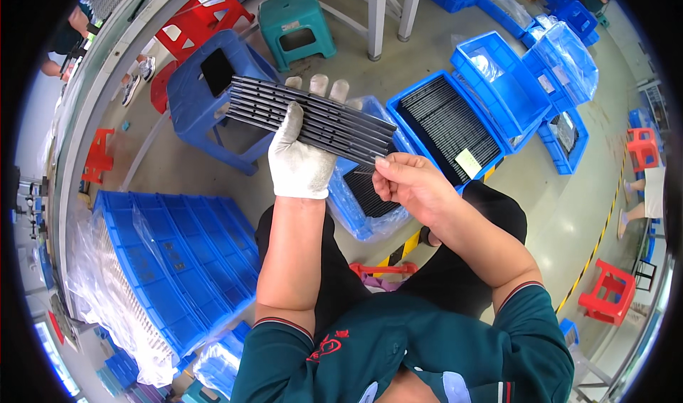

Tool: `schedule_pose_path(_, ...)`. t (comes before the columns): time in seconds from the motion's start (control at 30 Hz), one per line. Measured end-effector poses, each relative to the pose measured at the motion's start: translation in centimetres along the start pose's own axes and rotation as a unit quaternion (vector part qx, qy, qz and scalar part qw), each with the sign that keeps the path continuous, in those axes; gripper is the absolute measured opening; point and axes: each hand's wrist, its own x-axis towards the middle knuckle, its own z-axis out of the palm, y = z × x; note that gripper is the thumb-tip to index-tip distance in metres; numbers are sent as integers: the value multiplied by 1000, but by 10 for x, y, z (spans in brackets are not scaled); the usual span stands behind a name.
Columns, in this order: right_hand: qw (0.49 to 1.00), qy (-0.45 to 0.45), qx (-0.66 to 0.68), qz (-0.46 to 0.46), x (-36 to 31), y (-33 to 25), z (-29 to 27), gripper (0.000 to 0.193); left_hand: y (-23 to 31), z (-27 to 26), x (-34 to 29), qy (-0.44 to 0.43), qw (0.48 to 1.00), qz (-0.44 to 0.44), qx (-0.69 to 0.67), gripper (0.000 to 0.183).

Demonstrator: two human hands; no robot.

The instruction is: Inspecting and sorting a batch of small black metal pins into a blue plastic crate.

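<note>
Several thin black slotted strips lie side by side in my left hand, which wears a white glove. The thumb presses across their top and the fingers wrap beneath. My bare right hand pinches the right end of the lowest strip between thumb and forefinger; its other fingers are curled in. Just beyond it stands a blue bin packed with rows of similar black strips and a pale yellow note. Partly hidden below my hands, a plastic-lined blue bin holds more black strips.
A blue stool with a dark flat object on it stands at the left, near a green stool. Stacked blue crates wrapped in plastic rise on my left. More blue bins lie at the right. Other people are at the edges.
</note>
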Motion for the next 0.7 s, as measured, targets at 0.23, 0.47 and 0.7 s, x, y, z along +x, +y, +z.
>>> schedule_pose_path(0.23,999,23,-27,-28,-1,2,1,19,-2,0,1,-18,1000,-2,0,29)
schedule_pose_path(0.47,998,31,-27,-39,1,5,-3,19,-2,-1,2,-9,1000,-4,3,29)
schedule_pose_path(0.7,996,38,-55,-50,-3,-10,-5,21,0,2,0,-5,1000,-10,3,29)
